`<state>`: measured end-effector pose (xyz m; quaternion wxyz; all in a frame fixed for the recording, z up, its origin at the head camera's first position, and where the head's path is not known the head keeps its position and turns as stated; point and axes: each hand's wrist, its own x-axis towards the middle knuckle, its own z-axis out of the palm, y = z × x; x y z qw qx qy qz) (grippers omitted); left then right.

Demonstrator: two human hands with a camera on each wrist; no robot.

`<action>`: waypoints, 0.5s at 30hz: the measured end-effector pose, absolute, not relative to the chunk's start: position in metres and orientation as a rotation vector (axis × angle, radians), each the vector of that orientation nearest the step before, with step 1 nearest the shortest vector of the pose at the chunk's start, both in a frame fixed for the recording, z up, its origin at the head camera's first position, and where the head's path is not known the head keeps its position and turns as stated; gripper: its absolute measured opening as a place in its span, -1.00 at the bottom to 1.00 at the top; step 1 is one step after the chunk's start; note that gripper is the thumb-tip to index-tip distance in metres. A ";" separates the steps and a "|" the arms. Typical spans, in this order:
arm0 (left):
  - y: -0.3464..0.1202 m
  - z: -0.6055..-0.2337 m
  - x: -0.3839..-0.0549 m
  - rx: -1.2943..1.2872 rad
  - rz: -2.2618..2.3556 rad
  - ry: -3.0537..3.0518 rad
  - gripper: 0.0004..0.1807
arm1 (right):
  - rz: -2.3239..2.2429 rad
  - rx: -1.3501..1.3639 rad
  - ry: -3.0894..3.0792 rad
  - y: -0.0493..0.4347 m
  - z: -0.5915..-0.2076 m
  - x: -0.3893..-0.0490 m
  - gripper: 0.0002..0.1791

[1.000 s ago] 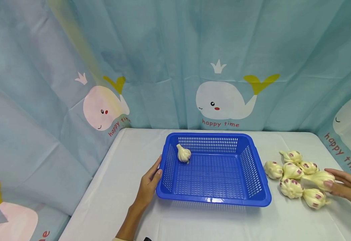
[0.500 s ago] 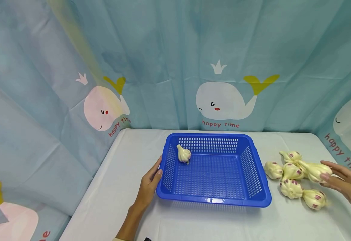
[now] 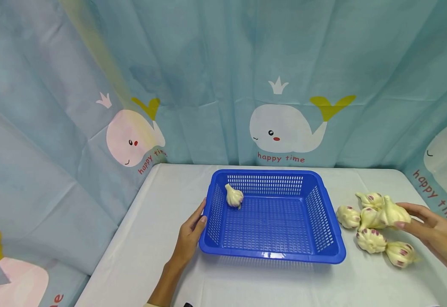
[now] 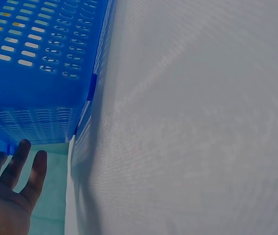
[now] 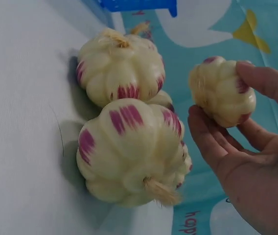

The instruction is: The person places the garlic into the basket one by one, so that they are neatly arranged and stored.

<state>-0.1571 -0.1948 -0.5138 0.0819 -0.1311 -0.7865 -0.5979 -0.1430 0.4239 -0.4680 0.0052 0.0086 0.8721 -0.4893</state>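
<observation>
Cream-and-purple garlic bulbs are in view. My right hand [image 3: 434, 226] pinches one garlic bulb [image 3: 395, 213], its neck pointing up, above the group on the right. In the right wrist view, thumb and fingertips hold that bulb [image 5: 222, 90] clear of two nearer bulbs. A blue slotted plastic basket [image 3: 273, 257] stands mid-table. One garlic bulb [image 3: 234, 197] lies inside by its left wall. My left hand [image 3: 188, 234] touches the basket's left rim from outside. In the left wrist view, the left hand's fingers [image 4: 35, 176] are fairly straight and spread beside the basket [image 4: 31, 93].
Several more garlic bulbs [image 3: 371, 240] lie close together right of the basket. White cloth covers the table [image 3: 254, 285]. Behind and beside it hangs a blue curtain [image 3: 215, 85] with whale prints.
The right hand has moved left with its garlic bulb, which has lifted and turned from lying sideways to neck up. Left hand and basket stay where they were.
</observation>
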 end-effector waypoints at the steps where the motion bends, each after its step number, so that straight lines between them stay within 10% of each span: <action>1: -0.195 -0.514 -0.157 -0.395 -1.786 -2.349 -0.42 | -1.535 0.027 2.737 0.422 -0.468 -0.144 -0.45; 15: -0.194 -0.513 -0.157 -0.395 -1.781 -2.346 -0.42 | -1.449 0.085 2.737 0.395 -0.455 -0.160 -0.26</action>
